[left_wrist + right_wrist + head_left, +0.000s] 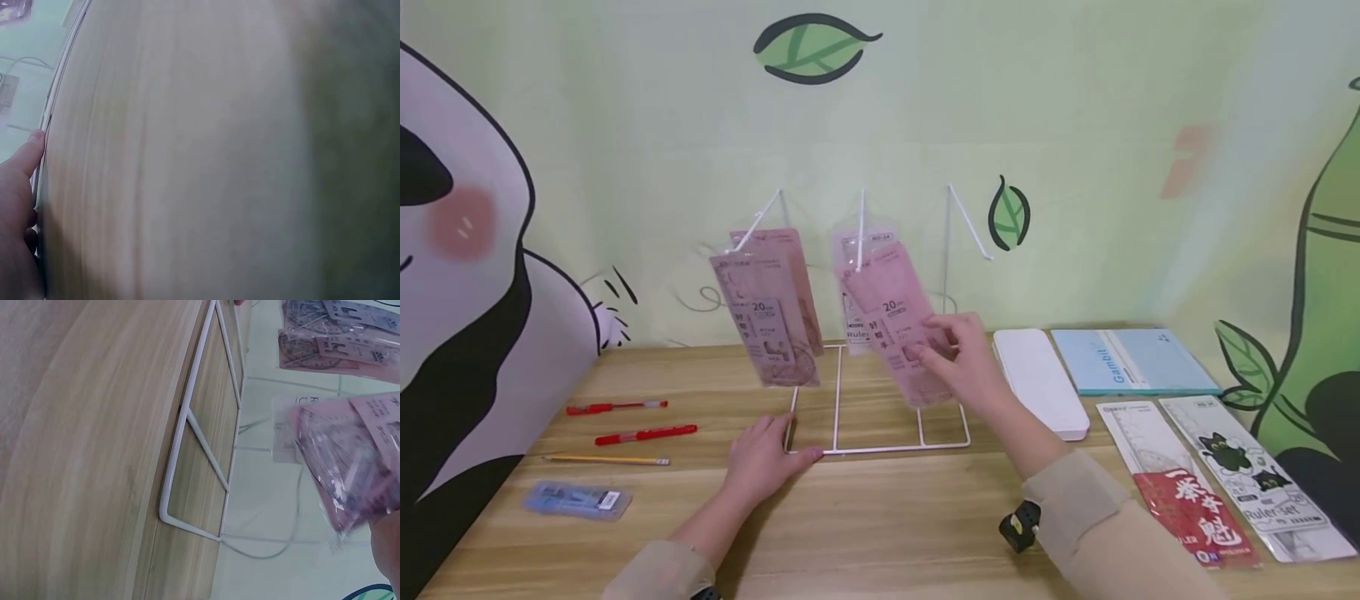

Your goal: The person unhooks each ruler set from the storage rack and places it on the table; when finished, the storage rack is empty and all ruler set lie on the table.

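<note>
A white wire display rack [880, 448] stands on the wooden table, its base also in the right wrist view [187, 434]. Pink ruler packs [767, 317] hang from its left hook. More hang from the middle hook, and my right hand [951, 354] pinches the lower part of the front pink pack [887, 325], which tilts toward me. That pack [350, 481] shows in the right wrist view above my fingers [387, 550]. My left hand [771, 454] rests flat on the table at the rack's front left corner, thumb [25, 156] lying along the wire.
The rack's right hook [968, 221] is bare. Two red pens [645, 434], a pencil [606, 459] and a small blue pack [576, 498] lie at the left. A white case [1041, 379], a blue notebook [1131, 360] and two ruler packs [1180, 483] lie at the right.
</note>
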### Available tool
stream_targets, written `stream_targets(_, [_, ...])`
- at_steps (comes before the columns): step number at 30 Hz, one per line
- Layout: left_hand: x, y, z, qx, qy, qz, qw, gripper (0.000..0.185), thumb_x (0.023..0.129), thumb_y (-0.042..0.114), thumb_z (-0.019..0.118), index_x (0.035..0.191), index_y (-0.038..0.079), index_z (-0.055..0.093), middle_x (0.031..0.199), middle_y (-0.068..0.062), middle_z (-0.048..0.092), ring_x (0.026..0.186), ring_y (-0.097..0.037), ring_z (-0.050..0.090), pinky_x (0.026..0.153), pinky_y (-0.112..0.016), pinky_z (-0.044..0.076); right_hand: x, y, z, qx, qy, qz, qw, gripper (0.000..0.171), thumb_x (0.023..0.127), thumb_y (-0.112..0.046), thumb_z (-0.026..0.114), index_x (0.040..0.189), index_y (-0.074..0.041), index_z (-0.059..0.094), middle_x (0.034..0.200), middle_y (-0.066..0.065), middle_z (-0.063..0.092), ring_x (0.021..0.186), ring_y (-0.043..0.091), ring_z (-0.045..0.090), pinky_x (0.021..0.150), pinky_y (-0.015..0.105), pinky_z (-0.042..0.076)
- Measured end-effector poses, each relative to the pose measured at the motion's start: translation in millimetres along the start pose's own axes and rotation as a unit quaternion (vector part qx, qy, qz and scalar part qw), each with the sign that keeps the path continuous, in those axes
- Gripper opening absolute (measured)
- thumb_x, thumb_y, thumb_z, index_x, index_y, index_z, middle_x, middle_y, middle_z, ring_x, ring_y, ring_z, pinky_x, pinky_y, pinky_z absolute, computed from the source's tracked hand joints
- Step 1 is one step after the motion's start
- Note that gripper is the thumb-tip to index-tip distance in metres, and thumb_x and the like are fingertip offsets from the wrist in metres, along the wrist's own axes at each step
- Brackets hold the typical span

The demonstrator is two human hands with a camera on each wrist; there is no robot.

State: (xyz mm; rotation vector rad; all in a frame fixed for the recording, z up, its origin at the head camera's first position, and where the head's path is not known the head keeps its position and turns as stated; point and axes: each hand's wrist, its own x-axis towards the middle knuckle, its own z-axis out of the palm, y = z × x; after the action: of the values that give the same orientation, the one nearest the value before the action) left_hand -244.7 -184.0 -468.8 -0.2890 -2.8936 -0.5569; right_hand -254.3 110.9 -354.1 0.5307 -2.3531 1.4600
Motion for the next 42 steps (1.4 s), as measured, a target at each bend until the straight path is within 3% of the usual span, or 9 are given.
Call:
stream_targets(4, [0.3,0.2,1.1,0.002,-0.001,-0.001,1.0,0.077,0.075,0.059,0.067,0.128,0.005,0.054,0.112,-0.016,0.057,0.105,-0.037,0.053,0.084,-0.055,0.039,-2.5,-4.7,-0.6,-0.016,0.045,0.023,0.999,0.04,0.085,-0.014,0.07,0.121,-0.004,0.055,0.111,0.012,0.037,0.097,0.025,0.053,0.08,0.033,0.051])
stream_targets(10, [-0.3,3.1,-1.6,0.002,-0.002,-0.004,1.0,0.077,0.076,0.06,0.066,0.127,0.004,0.055,0.116,-0.017,0.057,0.108,-0.039,0.052,0.086,-0.057,0.038,-4.6,-9.0,-5.2,-0.027,0.061,0.035,0.997,0.045,0.084,-0.016,0.071,0.126,-0.01,0.054,0.111,0.008,0.039,0.093,0.023,0.055,0.076,0.03,0.052])
stream_targets(19, [-0.6,5.2,-2.4,0.003,0.002,-0.01,0.9999,0.075,0.075,0.059,0.067,0.126,0.004,0.056,0.116,-0.017,0.058,0.108,-0.039,0.052,0.086,-0.057,0.039,-9.6,-7.0,-13.3,-0.066,0.067,0.002,0.996,0.048,0.082,-0.019,0.073,0.126,-0.011,0.055,0.107,0.009,0.042,0.088,0.023,0.053,0.071,0.031,0.053])
stream_targets(42, [1.0,9.1,-4.3,0.006,-0.002,0.003,1.0,0.073,0.078,0.054,0.068,0.124,-0.001,0.057,0.119,-0.023,0.056,0.111,-0.043,0.051,0.091,-0.055,0.038,-18.6,-15.4,-27.5,-0.059,0.078,-0.056,0.994,0.043,0.082,-0.013,0.073,0.122,-0.013,0.057,0.099,0.009,0.04,0.081,0.02,0.052,0.06,0.028,0.051])
